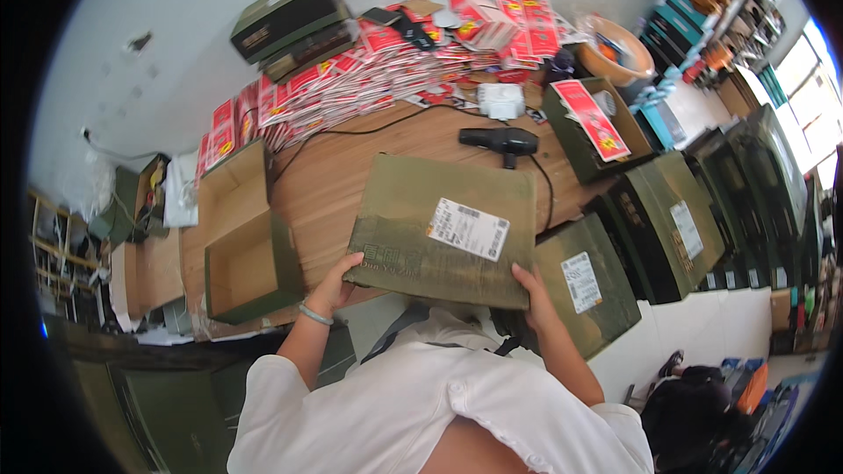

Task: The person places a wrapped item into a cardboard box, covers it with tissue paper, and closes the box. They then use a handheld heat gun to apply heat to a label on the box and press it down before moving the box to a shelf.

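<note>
I hold a closed, olive-green cardboard shoebox (395, 202) in front of me, over the near edge of the wooden table (334, 184). A white printed label (468, 229) is stuck on its lid. My left hand (337, 281) grips the box's near left corner, fingers mostly hidden beneath it. At the near right corner my right hand (532, 290) holds on, its thumb on the side. Just beyond the box lies a black hair dryer (500, 140), its cord running across the table. Left of the box stands an open green box (244, 270), showing its brown inside.
Red-and-white packets (351, 83) are heaped along the wall, with stacked green boxes (290, 17) behind. Another open box (562, 127) holds a red packet. Labelled green boxes (606, 285) stand close at my right. An orange tub (628, 57) sits at the far right.
</note>
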Action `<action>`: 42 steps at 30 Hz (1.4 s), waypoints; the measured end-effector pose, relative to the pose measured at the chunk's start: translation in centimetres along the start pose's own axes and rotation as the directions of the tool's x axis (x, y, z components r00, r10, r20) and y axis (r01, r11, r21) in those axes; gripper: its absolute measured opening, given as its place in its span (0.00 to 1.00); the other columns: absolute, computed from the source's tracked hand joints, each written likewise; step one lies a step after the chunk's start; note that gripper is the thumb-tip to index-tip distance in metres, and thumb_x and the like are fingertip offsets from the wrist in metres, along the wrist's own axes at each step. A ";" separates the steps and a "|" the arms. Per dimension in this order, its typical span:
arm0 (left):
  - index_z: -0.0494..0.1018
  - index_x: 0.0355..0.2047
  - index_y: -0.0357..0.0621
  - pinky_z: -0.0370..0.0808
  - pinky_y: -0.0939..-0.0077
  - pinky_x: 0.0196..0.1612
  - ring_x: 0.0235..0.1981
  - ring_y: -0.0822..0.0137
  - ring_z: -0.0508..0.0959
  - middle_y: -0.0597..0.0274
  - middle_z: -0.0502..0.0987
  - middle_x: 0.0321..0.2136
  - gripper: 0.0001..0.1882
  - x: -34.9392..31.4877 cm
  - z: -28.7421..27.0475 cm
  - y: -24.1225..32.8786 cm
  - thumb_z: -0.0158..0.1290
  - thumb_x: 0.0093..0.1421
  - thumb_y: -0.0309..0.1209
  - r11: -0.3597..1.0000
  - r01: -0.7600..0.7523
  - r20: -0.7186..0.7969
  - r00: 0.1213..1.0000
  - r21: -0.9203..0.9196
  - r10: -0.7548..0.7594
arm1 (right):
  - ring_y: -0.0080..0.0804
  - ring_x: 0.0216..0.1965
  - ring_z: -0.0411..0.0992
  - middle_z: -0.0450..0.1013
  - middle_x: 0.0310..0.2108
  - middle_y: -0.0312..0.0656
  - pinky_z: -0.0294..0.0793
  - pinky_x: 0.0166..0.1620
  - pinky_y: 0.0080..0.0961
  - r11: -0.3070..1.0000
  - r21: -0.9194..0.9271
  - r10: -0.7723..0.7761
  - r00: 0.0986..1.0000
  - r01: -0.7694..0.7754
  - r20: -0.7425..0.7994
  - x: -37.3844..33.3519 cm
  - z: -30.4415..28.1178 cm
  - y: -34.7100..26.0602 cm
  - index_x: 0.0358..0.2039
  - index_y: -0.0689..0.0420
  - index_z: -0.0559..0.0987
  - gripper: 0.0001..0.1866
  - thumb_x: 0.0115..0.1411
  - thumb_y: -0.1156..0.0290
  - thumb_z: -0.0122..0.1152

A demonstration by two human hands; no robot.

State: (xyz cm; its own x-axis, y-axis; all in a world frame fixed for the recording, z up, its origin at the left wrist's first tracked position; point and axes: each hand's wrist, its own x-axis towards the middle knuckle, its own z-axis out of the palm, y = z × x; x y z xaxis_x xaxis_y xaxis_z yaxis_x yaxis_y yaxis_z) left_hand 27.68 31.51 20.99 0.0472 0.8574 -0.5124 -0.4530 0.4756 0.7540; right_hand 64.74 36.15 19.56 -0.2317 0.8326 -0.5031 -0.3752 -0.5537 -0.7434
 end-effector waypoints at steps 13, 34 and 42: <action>0.66 0.60 0.44 0.67 0.64 0.60 0.57 0.61 0.70 0.58 0.71 0.57 0.38 6.8 -17.5 -4.7 0.49 0.61 0.61 0.977 0.078 -0.330 0.933 -0.198 -0.141 | 0.39 0.58 0.66 0.68 0.58 0.44 0.63 0.61 0.35 0.919 -0.076 0.393 0.914 -0.387 0.103 22.1 7.9 9.1 0.60 0.60 0.68 0.36 0.62 0.44 0.54; 0.67 0.58 0.41 0.70 0.74 0.52 0.44 0.71 0.74 0.60 0.74 0.49 0.21 5.5 -12.0 6.1 0.43 0.71 0.38 0.929 -0.312 -0.399 0.840 0.200 0.368 | 0.20 0.28 0.65 0.69 0.34 0.34 0.68 0.35 0.17 0.643 -0.618 -0.309 0.892 0.451 0.330 29.4 22.9 -5.0 0.67 0.50 0.60 0.30 0.68 0.57 0.51; 0.70 0.54 0.44 0.68 0.67 0.54 0.46 0.63 0.75 0.58 0.75 0.47 0.18 4.3 -12.7 -4.1 0.50 0.65 0.31 0.624 0.063 -0.422 0.789 0.779 0.447 | 0.48 0.52 0.66 0.68 0.49 0.51 0.65 0.55 0.42 -0.045 -0.723 -0.305 0.680 0.689 0.667 30.3 19.2 4.2 0.57 0.53 0.71 0.30 0.52 0.69 0.67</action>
State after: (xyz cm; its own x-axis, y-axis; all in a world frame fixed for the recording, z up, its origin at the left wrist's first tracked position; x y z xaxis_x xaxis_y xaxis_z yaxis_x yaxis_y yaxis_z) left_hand 18.45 30.78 10.50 -0.5408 0.8062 -0.2400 0.4142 0.5036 0.7582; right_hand 38.93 59.43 9.66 -0.6413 0.7461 0.1790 0.5065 0.5869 -0.6316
